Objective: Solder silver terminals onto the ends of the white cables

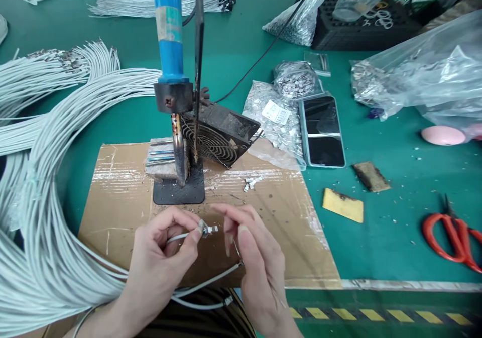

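Note:
My left hand (165,247) pinches the end of a thin white wire (181,236) between thumb and forefinger, with a small metal terminal (211,229) on its tip. My right hand (252,247) hovers just right of that tip, fingers curled close together; whether it holds anything I cannot make out. Both hands are over a cardboard sheet (113,197). Right behind them a blue-handled soldering iron (169,36) stands clamped upright on a black base plate (178,192). A few loose metal terminals (251,182) lie on the cardboard.
Big bundles of white wires (48,142) fill the left side. A small black fan (218,137) sits behind the iron. To the right lie bags of terminals (276,119), a phone (323,132), two sponge pieces (343,206), red scissors (454,235) and plastic bags (425,72).

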Available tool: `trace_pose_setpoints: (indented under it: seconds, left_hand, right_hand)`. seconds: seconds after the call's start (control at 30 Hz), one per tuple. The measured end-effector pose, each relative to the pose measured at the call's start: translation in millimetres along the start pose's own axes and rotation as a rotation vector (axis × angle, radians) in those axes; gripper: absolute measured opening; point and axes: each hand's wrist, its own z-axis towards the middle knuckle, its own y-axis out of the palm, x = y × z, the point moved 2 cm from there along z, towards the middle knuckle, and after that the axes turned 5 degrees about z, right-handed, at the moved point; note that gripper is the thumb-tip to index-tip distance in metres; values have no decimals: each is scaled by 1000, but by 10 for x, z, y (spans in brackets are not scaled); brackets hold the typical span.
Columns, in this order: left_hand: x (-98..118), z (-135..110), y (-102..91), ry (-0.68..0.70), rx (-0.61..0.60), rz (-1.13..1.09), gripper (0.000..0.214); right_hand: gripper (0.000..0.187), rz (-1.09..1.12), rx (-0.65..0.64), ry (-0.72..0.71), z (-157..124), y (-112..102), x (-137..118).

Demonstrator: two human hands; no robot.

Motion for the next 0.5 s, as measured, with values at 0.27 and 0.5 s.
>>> trace_pose_setpoints:
  seconds: [0.27,0.5]
  left_hand:
    - [97,85,26,-61,134,18,11]
    - [3,200,-126,-12,144,70,12]
  right_hand:
    - [18,-157,9,23,4,-65,8]
    - [29,-59,-60,16,152,-11,-47]
